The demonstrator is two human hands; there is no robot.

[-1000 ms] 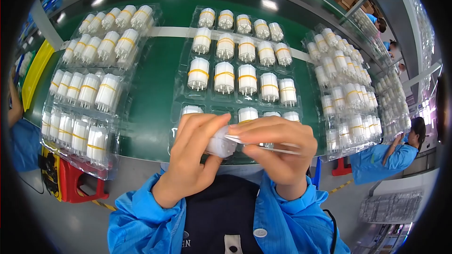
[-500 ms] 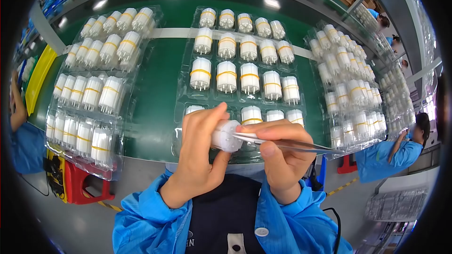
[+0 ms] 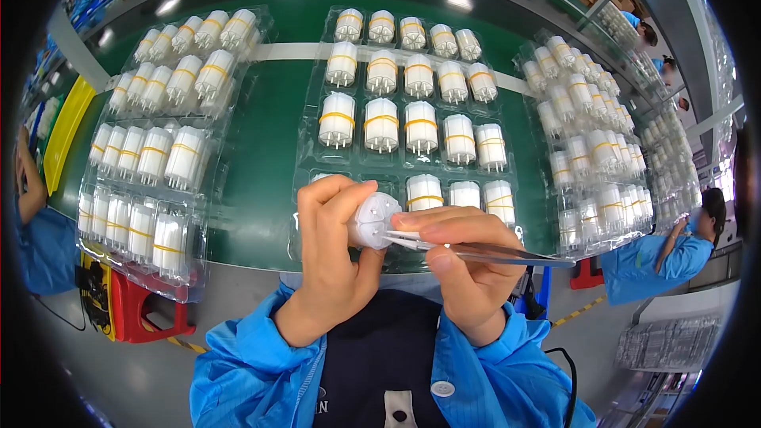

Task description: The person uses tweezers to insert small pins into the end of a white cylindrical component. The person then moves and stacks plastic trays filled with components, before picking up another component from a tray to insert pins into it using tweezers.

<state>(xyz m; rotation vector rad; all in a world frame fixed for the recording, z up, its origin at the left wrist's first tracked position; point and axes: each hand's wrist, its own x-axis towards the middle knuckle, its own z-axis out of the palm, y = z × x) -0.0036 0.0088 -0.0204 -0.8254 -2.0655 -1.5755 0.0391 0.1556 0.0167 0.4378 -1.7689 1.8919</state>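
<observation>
My left hand (image 3: 329, 257) is wrapped round a white cylindrical part (image 3: 375, 221), whose round end face points up and to the right. Pinched in my right hand (image 3: 469, 265) are metal tweezers (image 3: 519, 254) with white tips, which reach the lower right edge of that end face. Just beyond my hands lies a clear tray (image 3: 313, 139) with rows of white cylinders, each with pins at one end and a yellow band round most of them. Whether anything sits between the tweezer tips is too small to tell.
Another clear tray of banded cylinders (image 3: 184, 156) lies left on the green table (image 3: 258, 150); stacked trays (image 3: 606, 154) stand right. A yellow bin (image 3: 70, 131) and red stool (image 3: 151, 309) are at left. A person in blue (image 3: 662, 257) is at right, another (image 3: 43, 246) at left.
The white part has turned in my left hand, showing more of its end face. The tweezer tips have moved slightly down, from the middle of that face towards its lower right edge.
</observation>
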